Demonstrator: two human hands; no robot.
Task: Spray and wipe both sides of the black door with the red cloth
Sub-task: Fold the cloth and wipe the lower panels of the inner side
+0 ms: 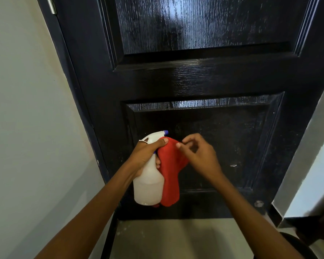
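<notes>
The glossy black panelled door (204, 77) fills the view straight ahead, and its upper panel shines. My left hand (148, 154) grips the neck of a white spray bottle (148, 186) with a blue nozzle pointing at the lower panel. A red cloth (171, 174) hangs between the bottle and my right hand, its top caught under my left thumb. My right hand (198, 152) pinches the cloth's upper edge with thumb and fingertips.
A pale wall (30, 118) runs along the left beside the door frame, with a metal hinge (51, 5) at the top. Another pale wall (310, 165) with a dark skirting stands at the right. Beige floor (176, 238) lies below the door.
</notes>
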